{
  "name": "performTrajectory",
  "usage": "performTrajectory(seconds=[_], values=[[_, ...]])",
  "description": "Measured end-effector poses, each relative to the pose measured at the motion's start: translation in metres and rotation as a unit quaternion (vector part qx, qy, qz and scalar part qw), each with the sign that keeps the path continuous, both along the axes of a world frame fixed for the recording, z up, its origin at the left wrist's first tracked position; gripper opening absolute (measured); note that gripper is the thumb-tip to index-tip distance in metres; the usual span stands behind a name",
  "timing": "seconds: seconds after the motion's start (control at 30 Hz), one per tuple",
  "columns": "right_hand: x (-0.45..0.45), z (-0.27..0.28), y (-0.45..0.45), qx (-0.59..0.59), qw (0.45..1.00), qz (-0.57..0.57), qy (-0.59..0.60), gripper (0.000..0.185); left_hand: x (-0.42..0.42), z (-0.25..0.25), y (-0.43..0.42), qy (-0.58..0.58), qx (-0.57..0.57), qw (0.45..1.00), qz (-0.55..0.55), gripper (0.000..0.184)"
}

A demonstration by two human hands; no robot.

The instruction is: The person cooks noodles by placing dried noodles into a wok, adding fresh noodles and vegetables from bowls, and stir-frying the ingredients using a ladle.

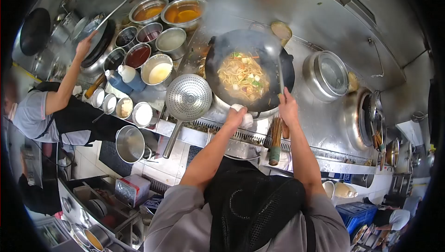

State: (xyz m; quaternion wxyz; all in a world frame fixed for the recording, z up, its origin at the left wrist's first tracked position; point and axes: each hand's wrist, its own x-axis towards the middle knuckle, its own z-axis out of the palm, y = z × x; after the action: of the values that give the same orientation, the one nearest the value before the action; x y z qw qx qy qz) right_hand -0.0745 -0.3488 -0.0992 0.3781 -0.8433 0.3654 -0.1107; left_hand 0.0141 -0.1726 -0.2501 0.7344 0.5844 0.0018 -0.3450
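Steaming noodles (243, 76) with pale cubes and green bits lie in a dark wok (215, 83) on the range. At its near rim, my left hand (236, 116) is closed on a folded white cloth (247, 121) by the wok's handle. My right hand (288, 108) grips a long-handled ladle (280, 69), its shaft reaching over the wok's right side. Steam blurs the ladle's head. A bamboo brush (275, 141) rests just below my right hand. Left of the wok lies a large perforated strainer (188, 97), its handle pointing toward me.
Metal pots of sauces (138, 56), squeeze bottles (131, 77) and small seasoning tubs (142, 114) crowd the left. A co-worker's arm (67, 83) holds another ladle at the far left. Stacked metal pots (327, 76) stand right of the wok. An empty pot (130, 144) is below the tubs.
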Motion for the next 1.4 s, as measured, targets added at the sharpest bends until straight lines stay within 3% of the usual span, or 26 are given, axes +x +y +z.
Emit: performTrajectory(seconds=[0.03, 0.1, 0.13, 0.17, 0.2, 0.27, 0.33, 0.4, 0.5, 0.53, 0.57, 0.67, 0.7, 0.77, 0.83, 0.93, 1.0, 1.03, 1.1, 1.13, 1.17, 1.23, 1.27, 1.3, 1.4], values=[[0.008, 0.004, 0.005, 0.124, 0.991, -0.039, 0.043, 0.047, 0.0, 0.003, 0.0, -0.002, 0.002, 1.0, -0.003, 0.032], [0.005, -0.024, 0.004, 0.17, 0.985, -0.036, 0.019, 0.049, -0.002, 0.012, 0.001, 0.033, -0.006, 0.999, 0.013, 0.032], [-0.004, -0.056, -0.007, 0.043, 0.994, 0.093, -0.029, 0.048, -0.002, 0.009, 0.0, 0.032, -0.004, 0.999, 0.012, 0.032], [-0.013, -0.074, -0.013, -0.087, 0.969, 0.219, -0.077, 0.048, 0.001, 0.002, -0.001, 0.045, -0.006, 0.999, 0.006, 0.032], [-0.03, -0.05, -0.011, -0.063, 0.975, 0.213, 0.023, 0.049, 0.003, 0.003, -0.001, 0.057, -0.008, 0.998, 0.0, 0.032], [-0.064, -0.024, -0.028, -0.137, 0.956, 0.256, 0.044, 0.049, 0.004, 0.012, 0.0, 0.076, -0.01, 0.997, 0.003, 0.031], [-0.094, 0.005, -0.043, -0.176, 0.946, 0.245, 0.116, 0.048, 0.005, 0.019, -0.001, 0.094, -0.014, 0.995, 0.009, 0.03], [-0.127, 0.002, -0.06, -0.188, 0.956, 0.21, 0.081, 0.044, 0.007, 0.02, -0.004, 0.197, -0.063, 0.978, 0.029, 0.027], [-0.157, -0.015, -0.068, -0.168, 0.979, 0.119, 0.003, 0.04, -0.004, 0.026, -0.007, 0.166, -0.057, 0.984, 0.007, 0.024], [-0.167, -0.015, -0.069, -0.19, 0.974, 0.113, 0.044, 0.041, -0.021, 0.029, -0.01, 0.178, -0.085, 0.978, 0.073, 0.02], [-0.155, -0.004, -0.071, -0.196, 0.973, 0.113, 0.034, 0.041, -0.03, 0.049, -0.006, 0.16, -0.168, 0.971, 0.057, 0.017], [-0.179, 0.024, -0.047, -0.024, 0.991, 0.125, 0.032, 0.044, -0.039, 0.037, 0.001, 0.162, -0.141, 0.976, 0.04, 0.027], [-0.18, 0.053, -0.05, -0.03, 0.992, 0.122, 0.022, 0.044, -0.042, 0.062, 0.006, 0.151, -0.145, 0.977, 0.035, 0.027], [-0.202, 0.108, -0.043, 0.055, 0.972, 0.22, 0.062, 0.042, -0.082, 0.12, 0.037, 0.165, -0.125, 0.977, 0.049, 0.03], [-0.2, 0.169, -0.034, 0.204, 0.94, 0.187, 0.202, 0.045, -0.093, 0.132, 0.046, 0.188, -0.098, 0.976, 0.046, 0.028], [-0.195, 0.123, -0.053, 0.098, 0.927, 0.304, 0.194, 0.043, -0.073, 0.106, 0.029, 0.125, -0.127, 0.983, 0.036, 0.013], [-0.165, 0.103, -0.029, 0.032, 0.944, 0.282, 0.166, 0.041, -0.073, 0.098, 0.026, 0.111, -0.101, 0.987, 0.064, 0.013], [-0.161, 0.078, -0.027, 0.053, 0.943, 0.283, 0.169, 0.041, -0.078, 0.078, 0.031, 0.098, -0.103, 0.989, 0.047, 0.016], [-0.156, 0.033, -0.021, -0.029, 0.969, 0.243, 0.021, 0.039, -0.104, 0.065, 0.051, 0.106, -0.099, 0.989, 0.036, 0.023], [-0.157, 0.048, -0.019, -0.014, 0.968, 0.233, 0.095, 0.04, -0.111, 0.033, 0.066, 0.102, -0.098, 0.99, -0.003, 0.028], [-0.166, 0.058, -0.021, -0.014, 0.968, 0.234, 0.094, 0.04, -0.118, 0.03, 0.078, 0.12, -0.089, 0.989, -0.02, 0.033], [-0.185, 0.078, -0.031, -0.086, 0.936, 0.338, 0.045, 0.041, -0.13, 0.062, 0.09, 0.103, -0.062, 0.993, -0.012, 0.037], [-0.181, 0.119, -0.029, 0.012, 0.933, 0.308, 0.184, 0.04, -0.126, 0.098, 0.087, 0.145, 0.007, 0.989, 0.005, 0.033], [-0.171, 0.163, -0.027, 0.106, 0.898, 0.28, 0.322, 0.04, -0.115, 0.099, 0.083, 0.16, 0.001, 0.987, 0.009, 0.021], [-0.151, 0.181, -0.03, 0.068, 0.905, 0.276, 0.316, 0.042, -0.071, 0.144, 0.052, 0.189, -0.062, 0.98, 0.027, 0.016]])
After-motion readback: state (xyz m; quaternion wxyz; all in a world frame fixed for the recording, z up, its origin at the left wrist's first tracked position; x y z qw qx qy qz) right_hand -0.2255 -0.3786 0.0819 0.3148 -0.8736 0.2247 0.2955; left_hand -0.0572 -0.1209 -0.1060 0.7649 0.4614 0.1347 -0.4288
